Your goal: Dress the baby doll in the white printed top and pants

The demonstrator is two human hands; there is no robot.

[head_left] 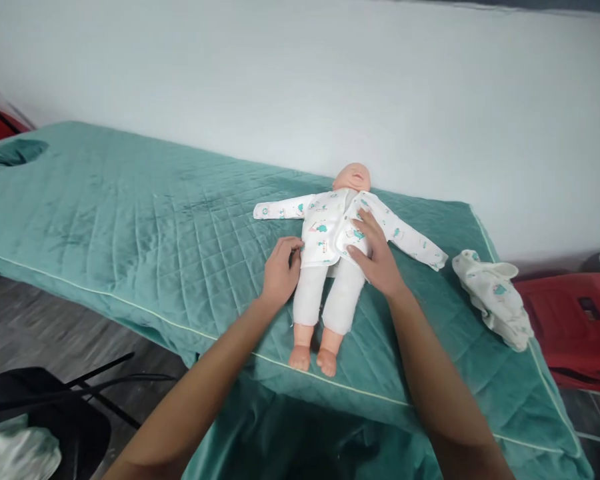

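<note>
A baby doll (pixel 353 177) lies on its back with its head toward the wall and its bare feet near the bed's front edge. It has on a white patterned baby jacket (pixel 325 230) with long sleeves stretched out to both sides, and white trousers (pixel 309 297). My right hand (pixel 379 257) rests with spread fingers on the jacket's front, near its opening. Beside the doll's hip, my left hand (pixel 282 270) touches the jacket's lower side edge with bent fingers. Whether those fingertips pinch the cloth is hidden.
The doll lies on a bed with a green quilted cover (pixel 180 247), which has a face hole (pixel 17 152) at the far left. A bunched patterned garment (pixel 495 297) sits at the right edge. Beyond it stands a red case (pixel 575 320). A black chair (pixel 40 413) holds some cloth at lower left.
</note>
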